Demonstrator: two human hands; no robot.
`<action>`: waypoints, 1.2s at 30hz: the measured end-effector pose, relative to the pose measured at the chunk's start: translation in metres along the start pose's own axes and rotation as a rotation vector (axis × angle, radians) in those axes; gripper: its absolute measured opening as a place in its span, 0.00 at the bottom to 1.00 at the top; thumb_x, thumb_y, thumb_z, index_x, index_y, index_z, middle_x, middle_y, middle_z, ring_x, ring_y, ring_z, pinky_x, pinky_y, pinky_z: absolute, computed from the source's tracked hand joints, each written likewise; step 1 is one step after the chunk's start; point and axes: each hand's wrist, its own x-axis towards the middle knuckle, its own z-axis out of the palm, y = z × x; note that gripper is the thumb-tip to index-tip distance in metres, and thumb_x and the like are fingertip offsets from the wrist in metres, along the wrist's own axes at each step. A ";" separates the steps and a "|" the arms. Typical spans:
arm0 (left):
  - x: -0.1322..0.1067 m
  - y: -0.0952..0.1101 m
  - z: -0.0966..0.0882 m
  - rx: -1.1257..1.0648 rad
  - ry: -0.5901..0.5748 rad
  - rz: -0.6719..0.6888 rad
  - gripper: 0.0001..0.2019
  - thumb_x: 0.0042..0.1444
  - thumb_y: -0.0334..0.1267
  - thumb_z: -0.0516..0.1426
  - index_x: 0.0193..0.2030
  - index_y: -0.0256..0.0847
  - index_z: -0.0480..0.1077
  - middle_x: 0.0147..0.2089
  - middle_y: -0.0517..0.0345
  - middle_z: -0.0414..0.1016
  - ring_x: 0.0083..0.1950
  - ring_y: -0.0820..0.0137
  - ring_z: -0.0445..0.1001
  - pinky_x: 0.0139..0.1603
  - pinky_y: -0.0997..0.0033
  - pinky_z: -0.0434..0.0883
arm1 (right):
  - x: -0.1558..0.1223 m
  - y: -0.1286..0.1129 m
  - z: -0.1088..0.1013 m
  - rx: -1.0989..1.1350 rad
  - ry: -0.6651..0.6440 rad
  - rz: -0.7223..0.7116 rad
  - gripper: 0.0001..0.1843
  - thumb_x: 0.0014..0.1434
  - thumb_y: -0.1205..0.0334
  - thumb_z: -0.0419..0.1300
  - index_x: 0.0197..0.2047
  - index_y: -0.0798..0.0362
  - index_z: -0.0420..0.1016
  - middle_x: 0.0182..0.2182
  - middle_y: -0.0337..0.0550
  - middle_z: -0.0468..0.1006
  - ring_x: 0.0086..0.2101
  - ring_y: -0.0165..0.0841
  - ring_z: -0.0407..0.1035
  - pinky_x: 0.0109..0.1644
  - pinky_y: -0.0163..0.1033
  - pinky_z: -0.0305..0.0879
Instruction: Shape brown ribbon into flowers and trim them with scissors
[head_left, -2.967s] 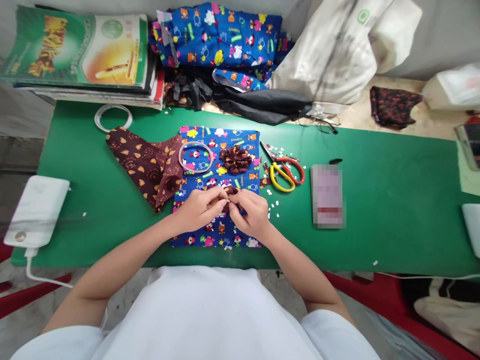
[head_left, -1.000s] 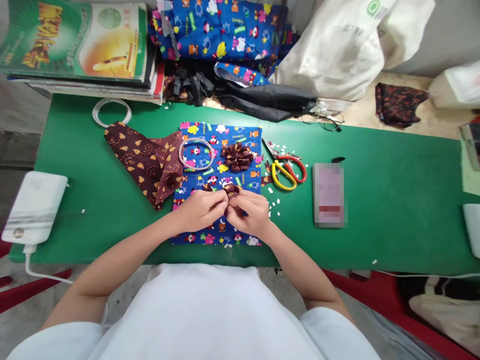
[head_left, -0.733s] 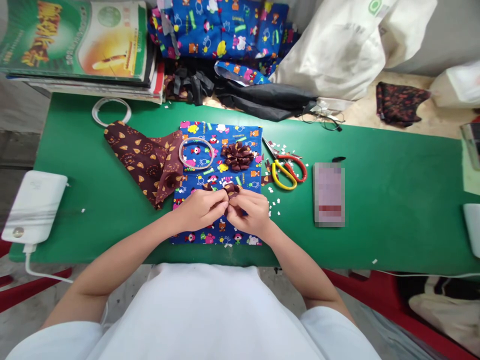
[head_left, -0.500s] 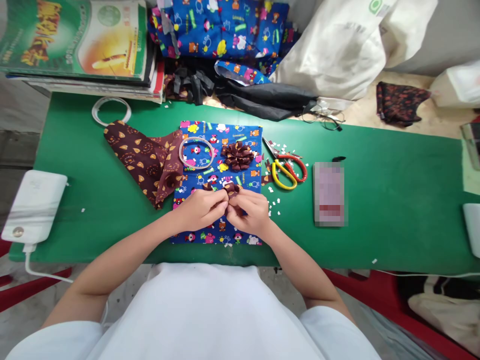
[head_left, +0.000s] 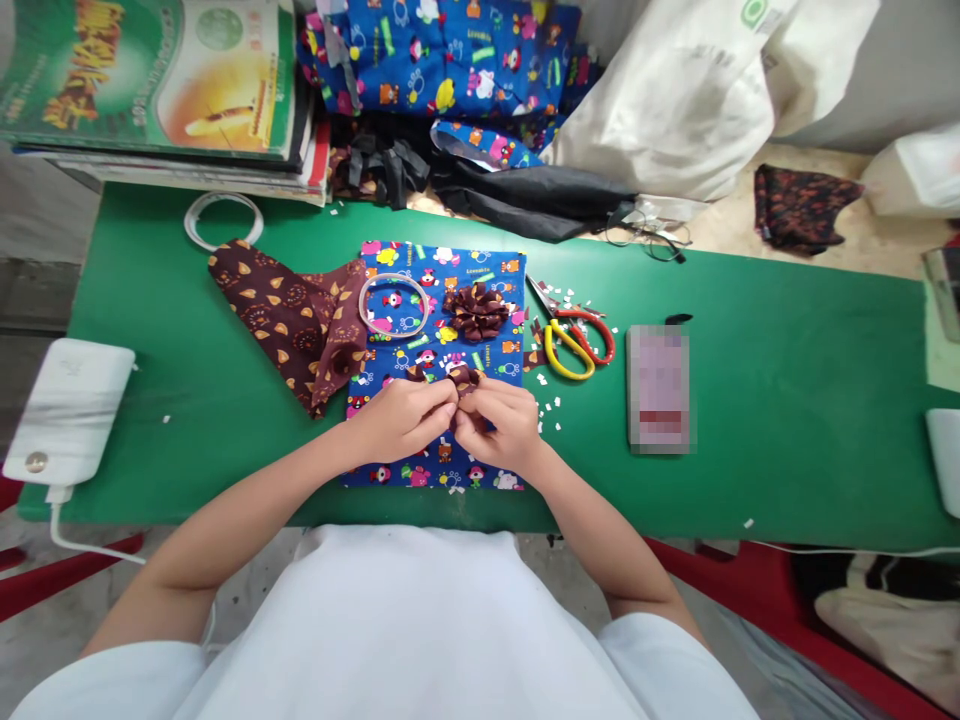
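Note:
Both hands meet over a blue cartoon-print cloth (head_left: pixel 480 480) and pinch a small gathered piece of brown patterned fabric (head_left: pixel 465 378). My left hand (head_left: pixel 409 418) is closed, thumb and forefinger pressed on the fabric's left side. Opposite it, my right hand (head_left: pixel 501 420) is closed with its fingertips on the same piece. Most of the fabric is hidden by the fingers. A ruffled brown fabric flower (head_left: pixel 478 312) lies just beyond the hands. To its left rests a clear ring of tape (head_left: pixel 394 306), partly beside a larger brown patterned cloth (head_left: pixel 289 320).
Scissors (head_left: pixel 574 340) with red and yellow handles lie right of the cloth among small white scraps. Farther right is a blurred phone (head_left: pixel 658 390). A white power bank (head_left: pixel 69 410) sits at the left edge. Books (head_left: pixel 150 80), blue fabric (head_left: pixel 450 60) and a white bag (head_left: pixel 675 110) line the back.

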 end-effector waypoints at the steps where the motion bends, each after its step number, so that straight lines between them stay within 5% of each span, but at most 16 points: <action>1: 0.000 0.000 0.000 -0.001 0.002 0.003 0.10 0.64 0.37 0.45 0.34 0.39 0.63 0.27 0.62 0.68 0.27 0.76 0.67 0.30 0.76 0.59 | 0.000 0.000 0.000 -0.002 0.001 0.001 0.10 0.52 0.71 0.55 0.24 0.49 0.60 0.17 0.34 0.67 0.21 0.27 0.57 0.27 0.33 0.59; 36: 0.000 -0.001 0.000 0.005 -0.029 -0.027 0.10 0.64 0.38 0.45 0.34 0.40 0.63 0.27 0.62 0.69 0.28 0.74 0.67 0.31 0.75 0.59 | 0.000 0.000 -0.002 -0.032 -0.042 -0.014 0.09 0.52 0.72 0.55 0.25 0.50 0.61 0.18 0.35 0.70 0.22 0.28 0.61 0.28 0.34 0.60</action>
